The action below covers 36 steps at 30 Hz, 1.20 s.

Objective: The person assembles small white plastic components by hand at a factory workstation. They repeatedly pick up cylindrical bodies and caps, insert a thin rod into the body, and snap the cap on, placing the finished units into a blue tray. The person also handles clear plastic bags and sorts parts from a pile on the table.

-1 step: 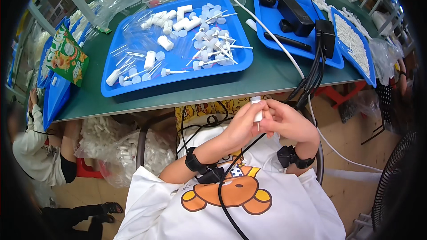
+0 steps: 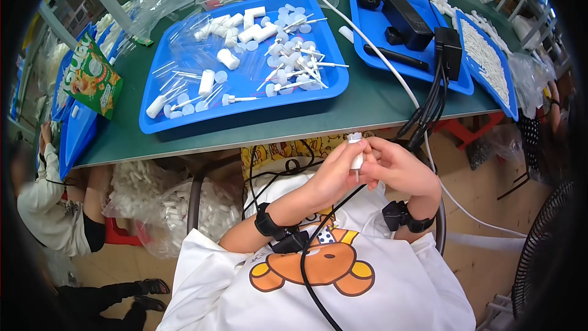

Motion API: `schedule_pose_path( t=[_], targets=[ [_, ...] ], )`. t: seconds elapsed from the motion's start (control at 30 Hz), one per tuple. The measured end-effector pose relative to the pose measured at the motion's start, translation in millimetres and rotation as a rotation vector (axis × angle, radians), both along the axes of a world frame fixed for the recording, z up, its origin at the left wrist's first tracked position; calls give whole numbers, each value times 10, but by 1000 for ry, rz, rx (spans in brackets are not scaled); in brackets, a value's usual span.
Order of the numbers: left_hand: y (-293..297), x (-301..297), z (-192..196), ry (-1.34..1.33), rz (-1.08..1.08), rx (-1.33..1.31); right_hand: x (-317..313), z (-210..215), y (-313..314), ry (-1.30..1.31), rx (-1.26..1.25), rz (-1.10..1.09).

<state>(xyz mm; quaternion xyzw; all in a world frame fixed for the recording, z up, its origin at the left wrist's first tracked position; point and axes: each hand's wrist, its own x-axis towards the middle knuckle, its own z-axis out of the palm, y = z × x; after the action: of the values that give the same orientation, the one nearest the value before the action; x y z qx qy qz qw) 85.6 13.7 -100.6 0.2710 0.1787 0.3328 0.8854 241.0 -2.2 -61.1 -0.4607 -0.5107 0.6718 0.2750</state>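
Above my lap, just off the table's front edge, both hands meet around a small white cylinder (image 2: 357,160) held upright. A pale cap-like end shows at its top, and a thin white stem sticks out below. My left hand (image 2: 331,175) grips it from the left with closed fingers. From the right, my right hand (image 2: 395,165) closes on it too, its fingertips partly hidden. Beyond them lies a blue tray (image 2: 245,113) holding white cylinders (image 2: 228,59), translucent round discs with stems (image 2: 288,64) and thin clear tubes.
A second blue tray (image 2: 392,70) holds a black power adapter (image 2: 407,21) and cables. White pieces fill another tray (image 2: 487,64) at right. A green snack bag (image 2: 92,76) stands at left. A black cable (image 2: 306,257) crosses my shirt. A fan (image 2: 542,251) stands at right; another person (image 2: 55,202) sits at left.
The white cylinder and the fingers around it have shifted very slightly to the right. A person's foot at lower left has moved a little.
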Motion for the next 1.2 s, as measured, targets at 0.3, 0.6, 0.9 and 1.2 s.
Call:
schedule_pose_path(
  t=[0.3,0.6,0.9,1.2],
  targets=[
    [-42,-126,186,13,1,-38,8,-67,24,79,32,54],
    [-35,-125,77,22,118,26,-348,-144,68,193,6,-126],
    [-151,-110,91,56,248,-55,-482,-168,61,194,-38,-167],
    [-117,24,60,131,379,-10,-400,-259,194,179,0,-141]
  ],
)
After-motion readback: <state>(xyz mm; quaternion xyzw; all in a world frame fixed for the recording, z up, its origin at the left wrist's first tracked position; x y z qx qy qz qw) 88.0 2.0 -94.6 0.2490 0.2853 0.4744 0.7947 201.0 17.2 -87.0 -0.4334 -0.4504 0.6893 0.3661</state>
